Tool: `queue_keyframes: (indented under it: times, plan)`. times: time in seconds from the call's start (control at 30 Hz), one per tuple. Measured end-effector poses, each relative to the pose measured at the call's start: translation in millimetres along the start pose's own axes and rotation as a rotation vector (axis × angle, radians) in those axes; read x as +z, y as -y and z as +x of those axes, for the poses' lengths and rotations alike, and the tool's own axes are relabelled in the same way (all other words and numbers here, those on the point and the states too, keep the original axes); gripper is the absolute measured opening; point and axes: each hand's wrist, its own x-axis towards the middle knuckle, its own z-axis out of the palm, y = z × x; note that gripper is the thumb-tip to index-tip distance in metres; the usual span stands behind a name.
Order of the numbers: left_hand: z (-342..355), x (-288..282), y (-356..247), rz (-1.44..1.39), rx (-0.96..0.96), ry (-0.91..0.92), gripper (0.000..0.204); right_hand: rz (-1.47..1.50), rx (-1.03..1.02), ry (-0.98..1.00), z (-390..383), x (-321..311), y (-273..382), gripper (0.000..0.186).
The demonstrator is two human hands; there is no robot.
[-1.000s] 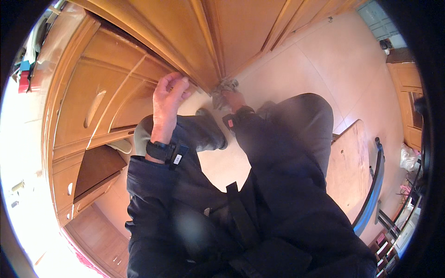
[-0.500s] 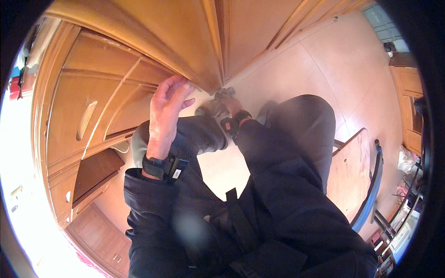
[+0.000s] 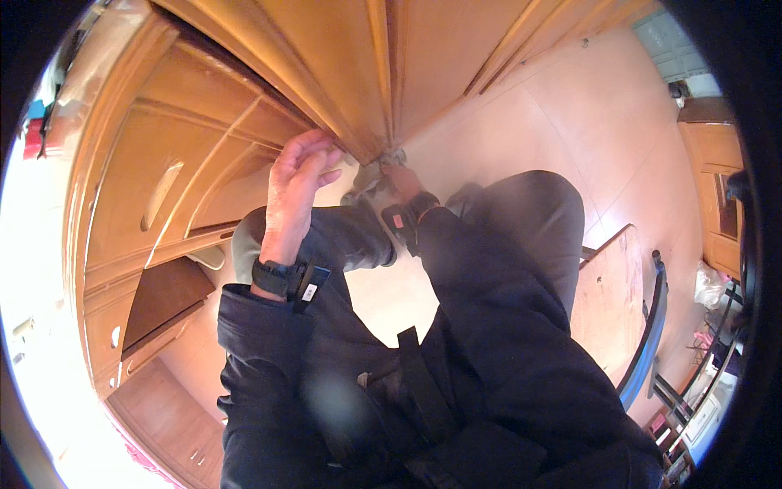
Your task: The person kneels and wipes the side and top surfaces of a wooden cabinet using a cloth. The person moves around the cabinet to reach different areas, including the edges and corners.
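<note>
A wooden cabinet door (image 3: 326,65) stands ajar in front of me, its lower corner pointing down between my hands. My left hand (image 3: 300,175) is at the door's left edge, fingers curled against it and thumb standing off. Low by the door's bottom corner, my right hand (image 3: 402,184) is closed on a greyish cloth (image 3: 394,156), which is partly hidden by the hand and blurred. Both wrists carry dark straps.
Wooden cabinet fronts (image 3: 175,155) run along my left, with a dark open recess (image 3: 167,301) below them. A stool or chair with a wooden seat (image 3: 609,306) stands at my right on the pale tiled floor (image 3: 562,122). My bent knees (image 3: 529,212) flank the work.
The gap between the door's left edge and the cabinet has widened. My right hand has shifted slightly left under the door corner with the cloth. My left hand stays at the edge.
</note>
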Motion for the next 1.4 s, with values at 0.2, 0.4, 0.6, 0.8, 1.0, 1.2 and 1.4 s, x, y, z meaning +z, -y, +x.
queue_keyframes:
  times: [0.2, 0.4, 0.6, 0.8, 1.0, 1.2, 1.4]
  plan:
    - [5, -5, 10, 0.021, 0.042, 0.005, 0.04, -0.394, -0.467, -0.145, -31, -11, 31, 0.057]
    - [9, -8, 17, 0.152, 0.143, 0.015, 0.044, -0.291, -0.542, -0.093, -63, -34, 78, 0.041]
    - [9, -2, 19, 0.138, 0.123, -0.046, 0.041, 0.656, -0.377, 0.032, -94, -34, 144, 0.024]
    - [15, -3, 16, -0.099, 0.045, -0.077, 0.037, 1.134, 0.068, 0.147, -137, -61, 225, 0.02]
    - [11, -4, 15, -0.236, 0.022, -0.045, 0.039, 1.385, -0.114, 0.326, -144, -84, 235, 0.031]
    - [9, -2, 9, -0.226, -0.029, -0.212, 0.04, 1.543, -0.129, 0.7, -105, -75, 154, 0.045]
    - [4, -9, 9, -0.162, -0.046, -0.201, 0.044, 0.492, -0.016, 0.298, -104, -48, 121, 0.034]
